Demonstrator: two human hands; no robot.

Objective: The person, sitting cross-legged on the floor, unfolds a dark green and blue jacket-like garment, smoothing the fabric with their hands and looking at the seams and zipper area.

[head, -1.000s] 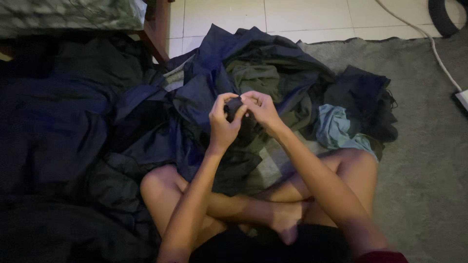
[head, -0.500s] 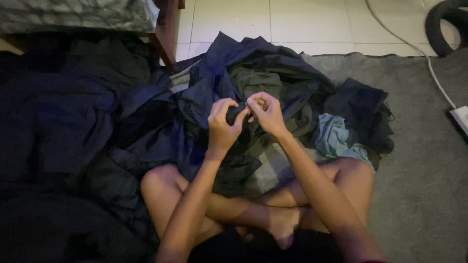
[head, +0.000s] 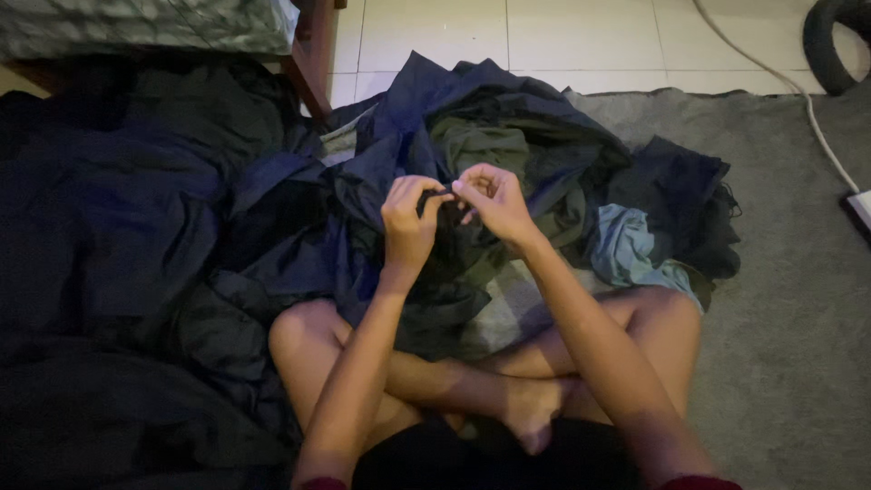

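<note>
I sit cross-legged on a grey carpet (head: 780, 345) with a heap of dark clothes (head: 508, 127) in front of my knees. My left hand (head: 408, 222) and my right hand (head: 490, 200) are raised together over the heap. Both pinch a small dark piece of cloth (head: 445, 227) between fingers and thumbs, and it hangs down toward my lap. An olive green garment (head: 481, 145) lies in the heap just behind my hands. A light blue garment (head: 626, 245) lies to the right, by my right knee.
More dark cloth (head: 118, 236) covers the floor to my left. A wooden furniture leg (head: 313, 63) and a patterned mattress edge (head: 136, 27) stand at the top left. White floor tiles (head: 544, 36), a white cable (head: 798, 91) and a power strip (head: 860, 210) lie beyond the carpet.
My hands have risen a little and drawn slightly apart, with the dark cloth still pinched between them. The view has tilted down somewhat.
</note>
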